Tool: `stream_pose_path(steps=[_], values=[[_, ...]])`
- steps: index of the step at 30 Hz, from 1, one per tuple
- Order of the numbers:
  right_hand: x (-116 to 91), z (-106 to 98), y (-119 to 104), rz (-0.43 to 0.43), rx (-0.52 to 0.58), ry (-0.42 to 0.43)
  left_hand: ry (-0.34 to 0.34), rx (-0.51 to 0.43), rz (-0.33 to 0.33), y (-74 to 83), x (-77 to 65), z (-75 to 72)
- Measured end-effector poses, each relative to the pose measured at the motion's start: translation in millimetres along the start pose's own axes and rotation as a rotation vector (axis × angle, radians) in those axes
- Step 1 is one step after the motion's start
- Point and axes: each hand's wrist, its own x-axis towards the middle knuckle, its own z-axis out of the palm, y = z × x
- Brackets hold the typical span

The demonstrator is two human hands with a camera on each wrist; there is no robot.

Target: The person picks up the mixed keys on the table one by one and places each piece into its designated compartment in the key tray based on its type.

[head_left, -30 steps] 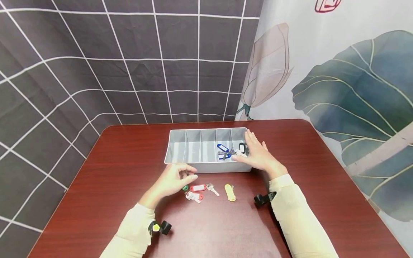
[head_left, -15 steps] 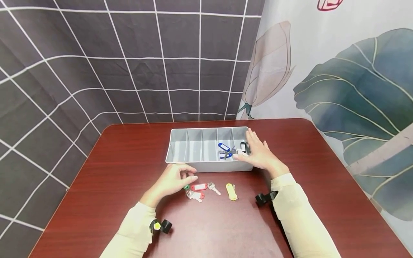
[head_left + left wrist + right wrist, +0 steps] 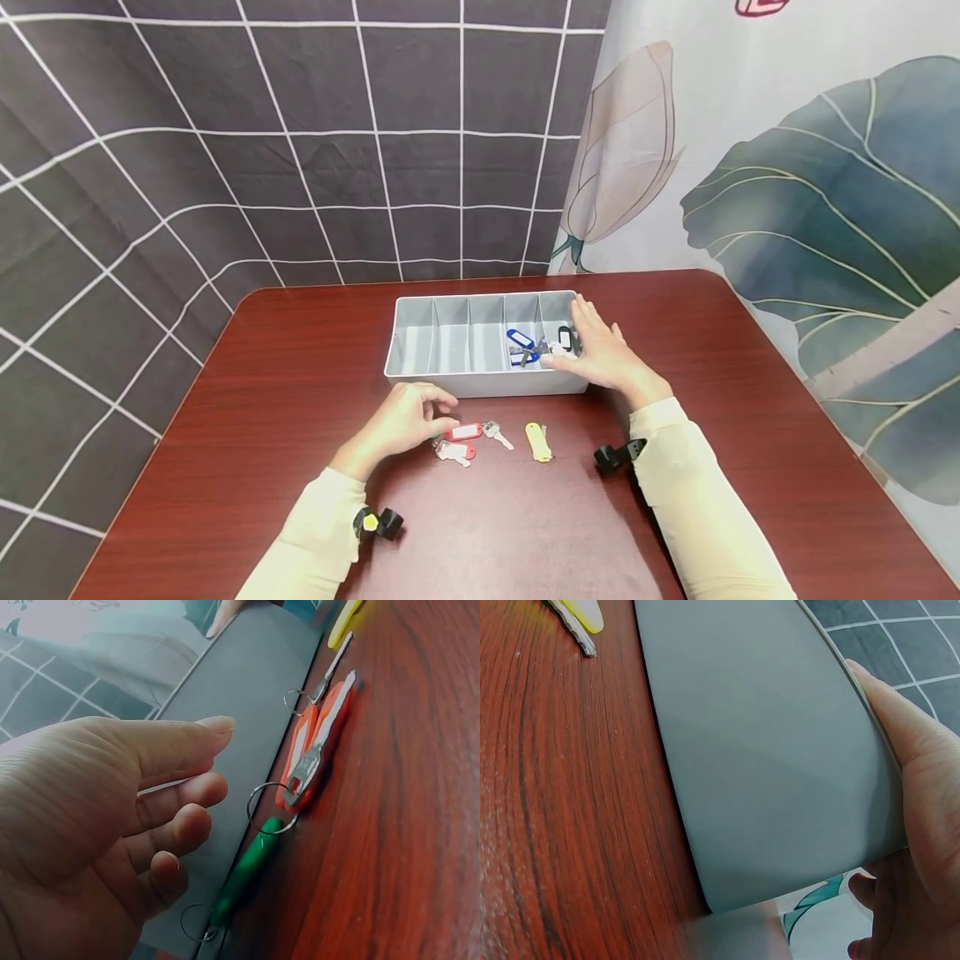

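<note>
My left hand (image 3: 408, 419) hovers low in front of the grey divided tray (image 3: 487, 384), fingers loosely curled and holding nothing. Close below it in the left wrist view lies a green key tag (image 3: 247, 874), which the hand hides in the head view. Just right of my left fingertips are two red key tags, an upper red tag (image 3: 465, 432) and a lower red tag (image 3: 470, 451), both with keys. A yellow key tag (image 3: 537, 442) lies farther right. My right hand (image 3: 607, 354) rests on the tray's right end, fingers extended, thumb across the front rim.
Blue key tags (image 3: 520, 338) lie with keys in the tray's fourth compartment from the left. A black key tag (image 3: 565, 337) is in the rightmost compartment, partly behind my right hand. The reddish-brown table (image 3: 300, 350) meets a dark gridded curtain (image 3: 420, 175) at the back.
My left hand has shifted slightly right and down, over the green tag, which it now covers in the head view. My right hand stays at the tray's end.
</note>
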Motion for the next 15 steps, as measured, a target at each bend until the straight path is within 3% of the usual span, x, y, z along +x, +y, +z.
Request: stream_pose_path(steps=[7, 15], values=[[-0.7, -0.1, 0.6, 0.005, 0.002, -0.011, 0.004, 0.021, 0.006, -1.1, 0.4, 0.9], [-0.3, 0.3, -0.2, 0.005, 0.003, -0.021, 0.005, 0.114, 0.058, 0.2, -0.3, 6.7]])
